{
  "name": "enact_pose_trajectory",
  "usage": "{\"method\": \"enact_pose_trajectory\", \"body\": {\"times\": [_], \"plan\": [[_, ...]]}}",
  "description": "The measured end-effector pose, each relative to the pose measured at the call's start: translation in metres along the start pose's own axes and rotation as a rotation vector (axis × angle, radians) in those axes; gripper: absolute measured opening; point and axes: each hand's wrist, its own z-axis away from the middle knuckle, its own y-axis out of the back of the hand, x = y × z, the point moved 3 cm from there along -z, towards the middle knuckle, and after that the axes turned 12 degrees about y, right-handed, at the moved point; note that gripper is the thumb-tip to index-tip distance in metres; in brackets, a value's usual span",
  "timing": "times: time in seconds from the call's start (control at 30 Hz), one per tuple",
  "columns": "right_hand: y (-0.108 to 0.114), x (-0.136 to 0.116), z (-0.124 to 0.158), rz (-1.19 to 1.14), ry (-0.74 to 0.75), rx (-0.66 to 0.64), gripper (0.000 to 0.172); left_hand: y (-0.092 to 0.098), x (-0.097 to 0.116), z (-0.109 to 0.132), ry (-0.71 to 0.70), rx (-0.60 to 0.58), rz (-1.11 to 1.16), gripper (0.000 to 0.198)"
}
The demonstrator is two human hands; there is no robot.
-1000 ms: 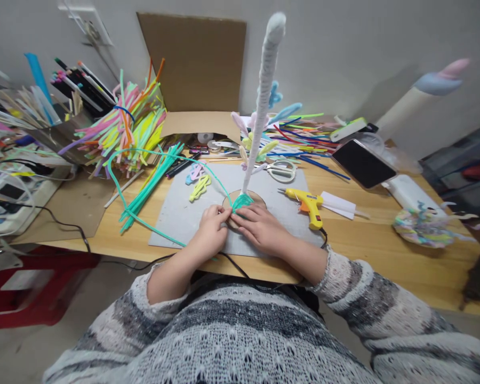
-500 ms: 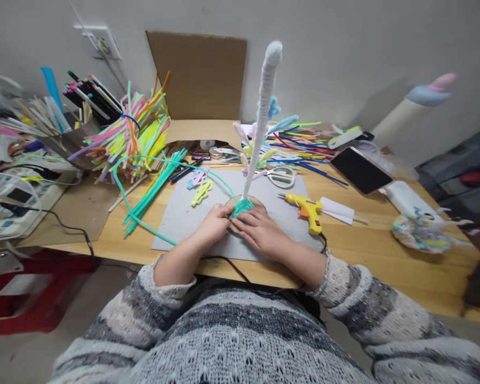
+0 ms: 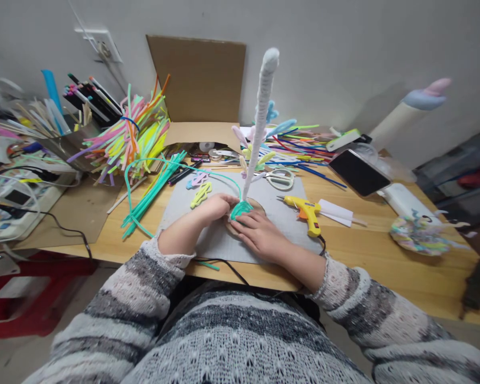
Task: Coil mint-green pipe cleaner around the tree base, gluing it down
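A tall stem wrapped in white (image 3: 263, 101) stands upright on a round wood slice (image 3: 257, 205). Green pipe cleaner (image 3: 241, 208) is coiled around the stem's foot, and its loose strand (image 3: 172, 160) loops away to the left. My left hand (image 3: 217, 208) is closed at the coil's left side, fingertips pinched by the strand. Stretched fingers of my right hand (image 3: 261, 233) lie flat over the coil's front and the slice; the thumb is hidden. Pastel pipe-cleaner shapes, including a yellow one (image 3: 201, 195), lie left of the slice.
A yellow glue gun (image 3: 310, 210) and scissors (image 3: 280, 179) lie to the right on the grey mat (image 3: 220, 248). Green pipe cleaners (image 3: 156, 194) and a colourful bundle (image 3: 132, 133) are at left. A phone (image 3: 360, 170) lies far right; a cable crosses the front edge.
My left hand has shifted slightly up and its wrist has turned. The loose green strand has been drawn in, its loop smaller at the left. My right hand stays on the base.
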Motion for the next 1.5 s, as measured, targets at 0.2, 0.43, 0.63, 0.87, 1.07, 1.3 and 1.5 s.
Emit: {"method": "enact_pose_trajectory", "body": {"times": [0.2, 0.43, 0.63, 0.87, 1.07, 1.3, 1.5], "plan": [[0.001, -0.001, -0.001, 0.008, 0.007, 0.005, 0.043, 0.001, -0.006, -0.003, 0.054, -0.033, 0.049, 0.045], [0.000, 0.000, 0.000, 0.016, 0.006, 0.005, 0.042, 0.002, -0.006, 0.001, 0.095, -0.021, 0.156, 0.067], [0.000, -0.001, -0.001, 0.003, 0.010, 0.005, 0.041, 0.004, -0.004, 0.011, 0.106, -0.054, 0.247, 0.078], [0.001, -0.001, 0.000, -0.051, -0.019, 0.020, 0.040, -0.010, -0.031, 0.015, -0.013, -0.084, 0.527, 0.089], [0.001, 0.000, 0.000, -0.056, -0.047, 0.005, 0.042, 0.003, -0.033, 0.026, -0.031, 0.084, 0.265, 0.058], [0.003, -0.001, -0.001, -0.072, -0.061, 0.015, 0.041, 0.020, -0.018, 0.012, 0.032, 0.094, 0.101, 0.045], [0.005, -0.003, -0.002, -0.047, -0.071, -0.035, 0.042, 0.012, -0.014, 0.000, 0.046, -0.018, 0.155, 0.017]]}}
